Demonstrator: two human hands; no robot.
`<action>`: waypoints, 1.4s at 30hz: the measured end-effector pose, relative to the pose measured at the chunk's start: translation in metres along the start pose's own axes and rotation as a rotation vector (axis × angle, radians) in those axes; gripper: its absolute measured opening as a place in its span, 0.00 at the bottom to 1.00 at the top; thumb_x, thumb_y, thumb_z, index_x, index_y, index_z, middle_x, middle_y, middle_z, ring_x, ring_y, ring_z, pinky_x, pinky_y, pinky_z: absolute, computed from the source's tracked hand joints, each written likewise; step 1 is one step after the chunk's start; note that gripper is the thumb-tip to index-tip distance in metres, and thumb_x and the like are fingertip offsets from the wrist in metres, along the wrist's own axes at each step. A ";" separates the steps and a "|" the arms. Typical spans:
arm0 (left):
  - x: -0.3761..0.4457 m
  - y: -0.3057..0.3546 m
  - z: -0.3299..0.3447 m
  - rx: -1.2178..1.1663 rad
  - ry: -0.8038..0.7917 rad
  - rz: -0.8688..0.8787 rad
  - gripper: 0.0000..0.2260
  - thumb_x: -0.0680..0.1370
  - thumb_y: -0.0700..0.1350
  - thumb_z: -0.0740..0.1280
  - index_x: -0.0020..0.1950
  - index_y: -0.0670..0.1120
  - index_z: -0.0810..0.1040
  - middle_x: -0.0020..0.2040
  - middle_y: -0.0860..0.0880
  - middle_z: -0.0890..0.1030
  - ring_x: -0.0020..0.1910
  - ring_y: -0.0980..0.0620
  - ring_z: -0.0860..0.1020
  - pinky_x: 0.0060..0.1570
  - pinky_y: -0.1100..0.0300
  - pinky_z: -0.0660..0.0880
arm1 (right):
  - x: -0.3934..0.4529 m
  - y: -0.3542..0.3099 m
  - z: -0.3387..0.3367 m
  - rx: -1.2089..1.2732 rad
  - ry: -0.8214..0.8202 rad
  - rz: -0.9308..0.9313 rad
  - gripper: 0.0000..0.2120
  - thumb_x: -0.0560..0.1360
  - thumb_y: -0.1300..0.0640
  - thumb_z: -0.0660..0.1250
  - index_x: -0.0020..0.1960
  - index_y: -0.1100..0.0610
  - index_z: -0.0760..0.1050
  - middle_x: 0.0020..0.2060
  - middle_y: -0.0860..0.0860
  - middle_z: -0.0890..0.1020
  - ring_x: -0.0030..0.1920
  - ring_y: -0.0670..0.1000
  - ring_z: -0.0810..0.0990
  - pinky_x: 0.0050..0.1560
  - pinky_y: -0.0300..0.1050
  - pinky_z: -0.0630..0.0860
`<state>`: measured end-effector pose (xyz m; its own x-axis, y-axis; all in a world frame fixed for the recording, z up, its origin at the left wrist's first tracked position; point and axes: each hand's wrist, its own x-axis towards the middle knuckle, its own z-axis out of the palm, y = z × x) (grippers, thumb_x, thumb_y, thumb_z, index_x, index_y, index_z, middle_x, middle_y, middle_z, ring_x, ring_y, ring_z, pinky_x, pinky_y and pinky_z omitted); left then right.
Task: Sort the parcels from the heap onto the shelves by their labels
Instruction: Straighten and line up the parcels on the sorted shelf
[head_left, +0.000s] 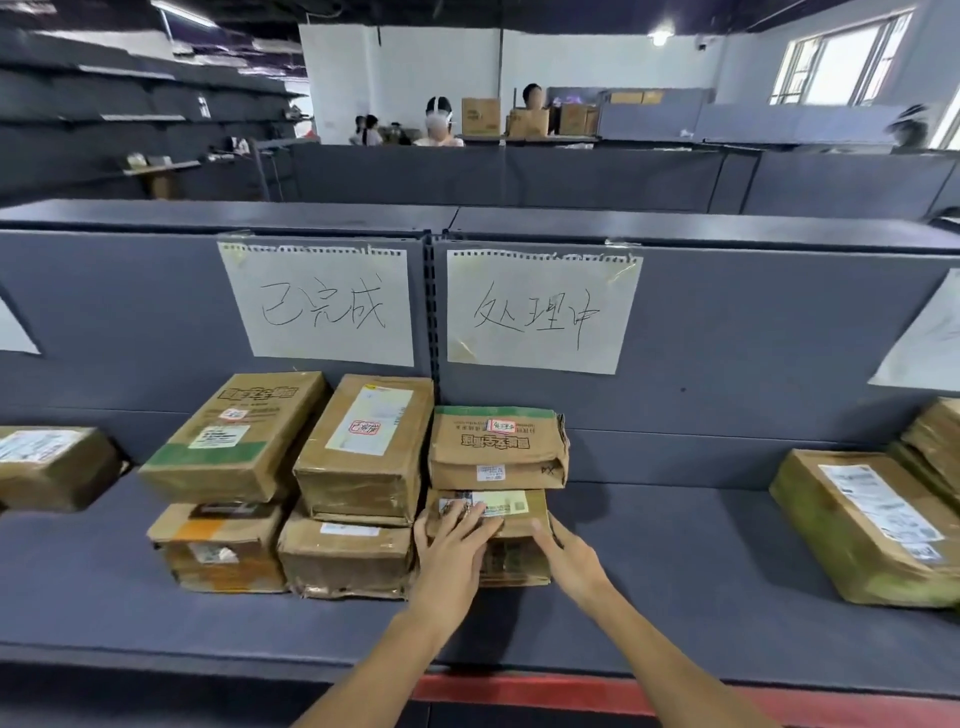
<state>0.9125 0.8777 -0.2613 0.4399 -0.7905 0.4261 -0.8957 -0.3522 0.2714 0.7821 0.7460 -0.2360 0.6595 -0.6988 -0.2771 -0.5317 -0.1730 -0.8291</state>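
Note:
A small cardboard parcel (519, 526) with a white-and-green label lies on the grey shelf (675, 551), near the post between the two handwritten signs. A second, flatter parcel (498, 449) is stacked on it under the right sign (540, 312). My left hand (452, 540) lies on the lower parcel's top with fingers spread flat and the thumb at its left edge. My right hand (566, 556) is pressed against the parcel's right side, thumb on the front corner; its fingertips are hidden behind the box.
Under the left sign (322, 306) several parcels are stacked in two piles (234, 436) (369, 447). Another parcel (52, 462) lies at the far left and a long one (862, 525) at the right. People work behind the partition.

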 end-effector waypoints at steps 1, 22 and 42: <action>0.002 0.005 0.001 -0.017 -0.026 -0.011 0.26 0.65 0.38 0.82 0.59 0.57 0.83 0.61 0.54 0.83 0.63 0.49 0.81 0.64 0.48 0.58 | -0.001 0.002 -0.002 0.008 0.009 0.001 0.24 0.82 0.38 0.54 0.78 0.39 0.62 0.69 0.51 0.77 0.69 0.55 0.74 0.68 0.47 0.69; 0.022 0.063 0.035 -0.191 -0.032 0.055 0.26 0.67 0.36 0.80 0.60 0.55 0.83 0.64 0.52 0.82 0.67 0.49 0.78 0.70 0.53 0.45 | -0.007 0.045 -0.055 0.039 0.163 -0.003 0.23 0.81 0.35 0.53 0.74 0.37 0.68 0.58 0.44 0.83 0.56 0.47 0.80 0.61 0.44 0.73; 0.073 0.036 -0.034 -0.234 0.290 0.164 0.15 0.80 0.54 0.62 0.59 0.49 0.83 0.59 0.54 0.81 0.62 0.53 0.74 0.63 0.48 0.73 | -0.014 -0.010 -0.106 -0.102 0.607 -0.085 0.25 0.78 0.36 0.63 0.66 0.51 0.76 0.58 0.51 0.82 0.60 0.53 0.79 0.56 0.50 0.75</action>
<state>0.9142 0.8246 -0.1909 0.3222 -0.6409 0.6967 -0.9314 -0.0831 0.3543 0.7218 0.6836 -0.1720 0.2977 -0.9446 0.1386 -0.5583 -0.2900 -0.7773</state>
